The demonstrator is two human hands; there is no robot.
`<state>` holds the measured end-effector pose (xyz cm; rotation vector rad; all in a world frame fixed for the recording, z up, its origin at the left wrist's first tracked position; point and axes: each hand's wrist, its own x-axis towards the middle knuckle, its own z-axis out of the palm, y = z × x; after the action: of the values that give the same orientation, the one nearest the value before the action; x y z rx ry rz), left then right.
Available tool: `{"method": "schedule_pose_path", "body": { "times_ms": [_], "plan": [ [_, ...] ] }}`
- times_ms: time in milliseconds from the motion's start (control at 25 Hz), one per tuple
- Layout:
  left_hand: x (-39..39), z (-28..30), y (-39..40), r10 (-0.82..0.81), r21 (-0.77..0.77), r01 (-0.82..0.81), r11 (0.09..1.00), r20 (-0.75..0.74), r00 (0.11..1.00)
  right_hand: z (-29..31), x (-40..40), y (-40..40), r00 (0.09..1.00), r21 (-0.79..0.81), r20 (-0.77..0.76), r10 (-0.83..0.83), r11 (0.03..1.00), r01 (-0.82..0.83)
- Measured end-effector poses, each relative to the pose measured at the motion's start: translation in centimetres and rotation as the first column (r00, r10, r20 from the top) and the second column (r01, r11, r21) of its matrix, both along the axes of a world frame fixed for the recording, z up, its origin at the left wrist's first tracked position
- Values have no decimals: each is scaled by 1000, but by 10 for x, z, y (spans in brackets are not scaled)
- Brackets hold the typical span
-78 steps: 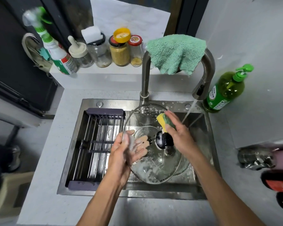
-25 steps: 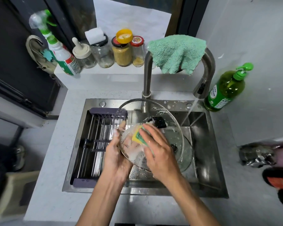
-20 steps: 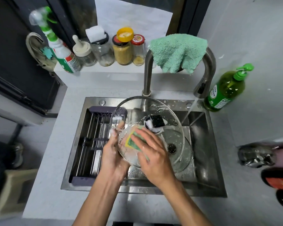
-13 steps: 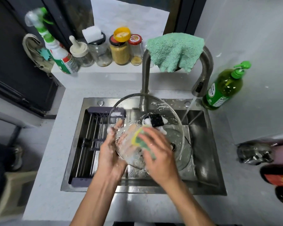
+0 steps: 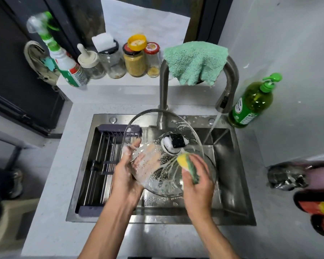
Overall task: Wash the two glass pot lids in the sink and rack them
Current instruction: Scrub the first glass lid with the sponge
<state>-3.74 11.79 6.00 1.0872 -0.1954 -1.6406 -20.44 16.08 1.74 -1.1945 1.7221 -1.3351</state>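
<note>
A soapy glass pot lid with a black knob is tilted up over the steel sink. My left hand grips its left rim, with the fingers showing through the glass behind it. My right hand holds a yellow and green sponge against the lid's lower right part. The rim of a second glass lid shows low in the basin behind my right hand, mostly hidden.
A dark drying rack spans the sink's left half. The tap, draped with a green cloth, runs water into the right rear of the basin. A green soap bottle stands to the right; jars and a spray bottle line the back ledge.
My right hand has slid the sponge from the lid's left centre to its lower right. The lid stays tilted in my left hand.
</note>
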Motion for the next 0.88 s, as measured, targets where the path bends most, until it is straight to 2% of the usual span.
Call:
{"method": "schedule_pose_path", "body": {
  "times_ms": [40,80,120,160,200,240,280,360,400,520,600,680,720,760,800,880],
  "plan": [
    [0,1,1,-22,-4,22,1000,23,999,10,-5,-12,968,116,200,-155,984,134],
    [0,3,2,-45,-11,46,999,48,998,18,-10,-24,926,203,307,-219,966,161],
    [-1,5,3,-72,-19,74,997,83,994,23,-15,-33,931,213,317,-183,970,119],
    [-2,8,3,-99,-24,103,994,129,987,29,-19,-38,951,172,301,-73,985,21],
    [-3,11,2,-120,-26,127,992,177,977,35,-21,-42,966,146,243,83,982,-121],
    [-2,16,-1,-142,-27,151,988,211,967,39,-21,-46,965,160,102,241,954,-255],
    [0,20,-8,-162,-17,171,985,238,958,39,-23,-49,927,215,-83,366,915,-342],
    [8,38,-31,-254,-20,271,962,292,922,41,-26,-60,831,305,-313,461,877,-371],
    [13,48,-45,-308,-36,333,942,300,903,43,-26,-65,843,311,-298,447,881,-357],
    [15,63,-56,-309,-149,372,916,329,892,49,-23,-66,949,209,-66,308,934,-289],
    [1,43,-21,-231,-195,331,923,406,884,56,-18,-66,972,176,85,218,957,-230],
    [-21,22,19,-148,-196,256,947,440,886,62,-16,-72,963,208,256,80,969,-135],
    [-27,11,28,-112,-188,196,963,380,918,63,-15,-71,960,219,280,21,972,-85],
    [-32,1,29,-83,-181,132,975,257,963,62,-13,-68,966,214,257,-16,976,-41],
    [-34,-2,24,-55,-182,74,981,110,992,57,-9,-58,978,180,203,-40,984,3],
    [-31,-2,14,2,-130,-19,991,-127,992,46,5,-30,998,45,52,-37,998,35]
  ]
}}
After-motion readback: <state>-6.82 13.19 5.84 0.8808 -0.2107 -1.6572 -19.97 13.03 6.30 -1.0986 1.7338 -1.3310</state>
